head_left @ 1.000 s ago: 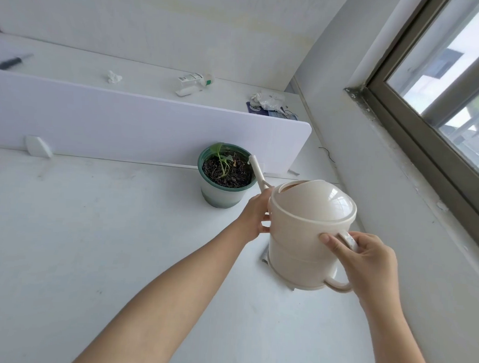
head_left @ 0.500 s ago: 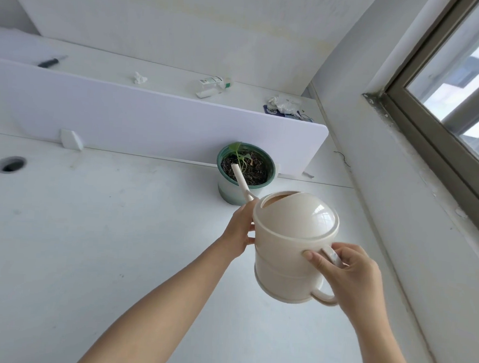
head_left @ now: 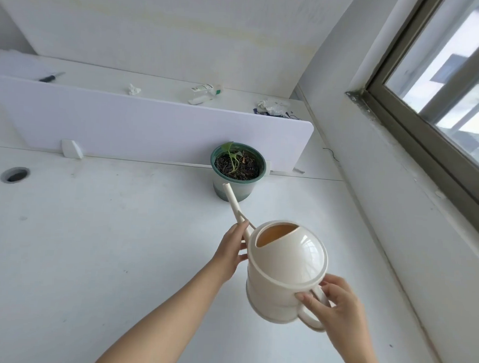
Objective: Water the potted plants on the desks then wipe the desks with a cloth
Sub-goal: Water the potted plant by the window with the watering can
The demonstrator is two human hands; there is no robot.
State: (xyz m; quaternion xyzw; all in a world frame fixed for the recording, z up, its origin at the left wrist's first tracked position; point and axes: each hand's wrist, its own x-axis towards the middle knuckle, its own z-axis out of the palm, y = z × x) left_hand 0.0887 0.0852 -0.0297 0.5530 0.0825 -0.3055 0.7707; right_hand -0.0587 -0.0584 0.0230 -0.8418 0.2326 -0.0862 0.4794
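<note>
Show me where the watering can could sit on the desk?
The near desk is bare from the round hole across to the plant pot, below the divider. The far desk behind it is crowded: tissues, bottle.

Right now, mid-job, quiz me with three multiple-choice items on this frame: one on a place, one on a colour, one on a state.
1. Where does the potted plant stand?
A. against the divider panel
B. on the window sill
C. beside the desk's cable hole

2. What colour is the pot's rim?
A. red
B. green
C. black

3. What does the right hand hold?
A. a cloth
B. nothing
C. the watering can by its handle

Key: 1 A, the pot sits at the panel's foot; 2 B, the rim is dark green; 3 C, its fingers wrap the handle while the left hand steadies the spout.
</note>
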